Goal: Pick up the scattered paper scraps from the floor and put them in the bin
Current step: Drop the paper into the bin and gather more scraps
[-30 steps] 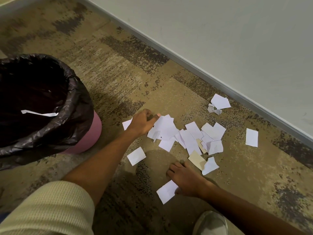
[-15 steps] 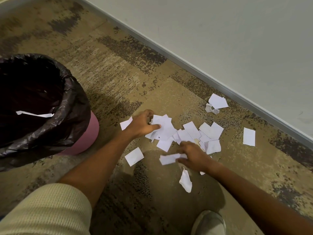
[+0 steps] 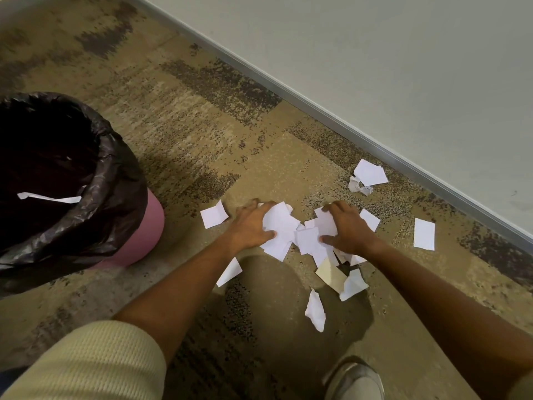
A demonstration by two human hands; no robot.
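Observation:
A heap of white paper scraps (image 3: 291, 229) lies on the carpet in front of me. My left hand (image 3: 252, 226) presses on its left side, fingers curled around the papers. My right hand (image 3: 347, 229) clamps the heap's right side, thumb and fingers around several scraps. Loose scraps lie around: one left of my left hand (image 3: 214, 214), one under my left wrist (image 3: 230, 271), a beige one (image 3: 330, 274), two crumpled white ones (image 3: 315, 310) nearer me, and one far right (image 3: 424, 234). The pink bin (image 3: 138, 232) with a black liner stands at the left, a paper strip (image 3: 49, 197) inside.
A grey wall with a metal skirting strip (image 3: 375, 144) runs diagonally behind the papers. A flat scrap and a crumpled ball (image 3: 366, 177) lie close to it. My shoe (image 3: 354, 379) is at the bottom edge, and a cream sleeve (image 3: 86, 362) covers my left upper arm.
My right hand moved from the near scraps up and right onto the heap's right side. The heap has been pushed together between both hands. A crumpled scrap stays on the carpet near me.

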